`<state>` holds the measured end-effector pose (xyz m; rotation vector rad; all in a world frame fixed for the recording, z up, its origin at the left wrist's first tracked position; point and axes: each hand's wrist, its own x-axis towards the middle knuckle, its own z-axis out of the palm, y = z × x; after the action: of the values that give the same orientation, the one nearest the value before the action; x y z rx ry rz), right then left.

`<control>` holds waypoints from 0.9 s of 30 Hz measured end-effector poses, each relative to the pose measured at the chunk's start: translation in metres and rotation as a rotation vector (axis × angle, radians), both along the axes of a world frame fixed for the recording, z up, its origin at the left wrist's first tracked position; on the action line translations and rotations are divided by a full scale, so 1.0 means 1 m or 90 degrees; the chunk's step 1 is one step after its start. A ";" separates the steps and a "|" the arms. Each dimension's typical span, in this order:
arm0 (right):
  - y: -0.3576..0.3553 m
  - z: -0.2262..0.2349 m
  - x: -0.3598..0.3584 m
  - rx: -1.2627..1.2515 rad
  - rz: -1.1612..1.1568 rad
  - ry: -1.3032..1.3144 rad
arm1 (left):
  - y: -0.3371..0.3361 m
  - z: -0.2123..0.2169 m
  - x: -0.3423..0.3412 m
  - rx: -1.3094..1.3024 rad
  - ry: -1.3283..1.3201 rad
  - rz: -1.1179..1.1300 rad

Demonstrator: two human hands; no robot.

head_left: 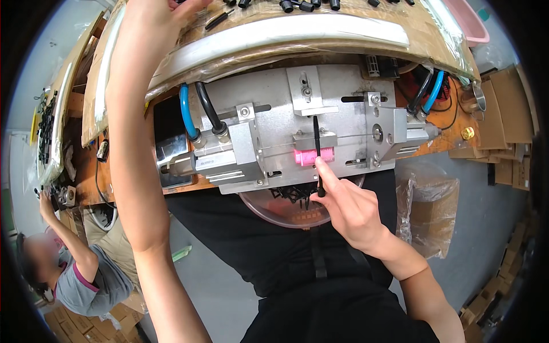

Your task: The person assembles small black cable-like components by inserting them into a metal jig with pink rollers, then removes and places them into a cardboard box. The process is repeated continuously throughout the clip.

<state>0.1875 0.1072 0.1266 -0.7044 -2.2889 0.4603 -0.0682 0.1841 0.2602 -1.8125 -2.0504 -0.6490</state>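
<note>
My right hand [355,212] pinches a slim black rod [317,137] between thumb and index finger. The rod lies across a pink block [306,157] on a metal fixture [274,97], and its far end meets a small bracket [311,110]. Silver air cylinders face inward from the left [229,163] and right [400,134] of the block. My left hand [150,20] reaches over the far cardboard-covered shelf, near a loose black piece [219,20] and several short black caps [306,6]. The top edge cuts off most of its fingers.
A clear bowl [260,210] of black parts sits below the fixture's front edge. Blue hoses [187,111] and black hoses [210,108] rise from the cylinder. At the left, a co-worker [94,274] reaches toward black parts. Cardboard boxes [506,114] stack at the right.
</note>
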 end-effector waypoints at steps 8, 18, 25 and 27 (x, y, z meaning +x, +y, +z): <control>-0.001 0.009 0.006 -0.065 -0.013 -0.061 | -0.025 0.001 -0.046 -0.117 -0.107 -0.226; 0.172 0.130 -0.014 0.255 -0.326 -0.333 | -0.056 0.002 -0.029 -0.101 -0.045 -0.195; 0.207 0.180 0.012 -0.156 -0.013 -0.192 | -0.098 -0.032 0.036 0.114 -0.146 -0.065; 0.213 0.188 0.033 -0.298 0.018 -0.048 | -0.120 -0.058 0.059 0.099 -0.141 -0.117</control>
<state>0.2200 0.3203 0.3142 -0.9264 -2.2811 1.0169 -0.0089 0.0643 0.2024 -1.9248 -1.9165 -1.0733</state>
